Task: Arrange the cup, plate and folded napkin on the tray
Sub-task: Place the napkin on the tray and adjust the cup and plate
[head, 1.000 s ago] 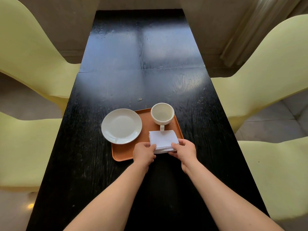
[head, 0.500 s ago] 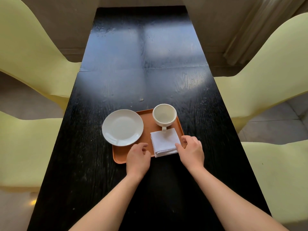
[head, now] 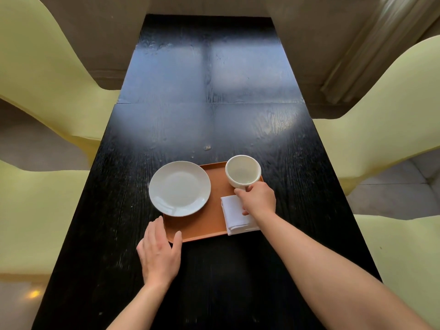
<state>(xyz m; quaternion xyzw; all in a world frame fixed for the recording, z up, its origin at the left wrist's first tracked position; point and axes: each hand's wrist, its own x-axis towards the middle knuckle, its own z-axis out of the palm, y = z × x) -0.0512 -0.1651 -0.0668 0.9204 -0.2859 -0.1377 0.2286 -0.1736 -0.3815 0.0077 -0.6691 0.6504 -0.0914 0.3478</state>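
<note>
An orange tray (head: 202, 225) lies on the black table. A white plate (head: 179, 188) rests on the tray's left part and hangs over its left edge. At the tray's far right corner stands a white cup (head: 242, 171), and my right hand (head: 258, 198) is closed on its handle. A folded white napkin (head: 234, 216) lies at the tray's near right, partly under my right wrist, its near edge past the tray's rim. My left hand (head: 159, 252) rests flat at the tray's near left corner, fingers apart, touching the rim.
The long black table (head: 209, 91) stretches away from me. Pale yellow chairs (head: 38, 67) stand on both sides, two left and two right. A curtain hangs at the far right.
My right hand has left the napkin and moved forward to the cup's handle. My left hand has slid left to the tray's near left corner.
</note>
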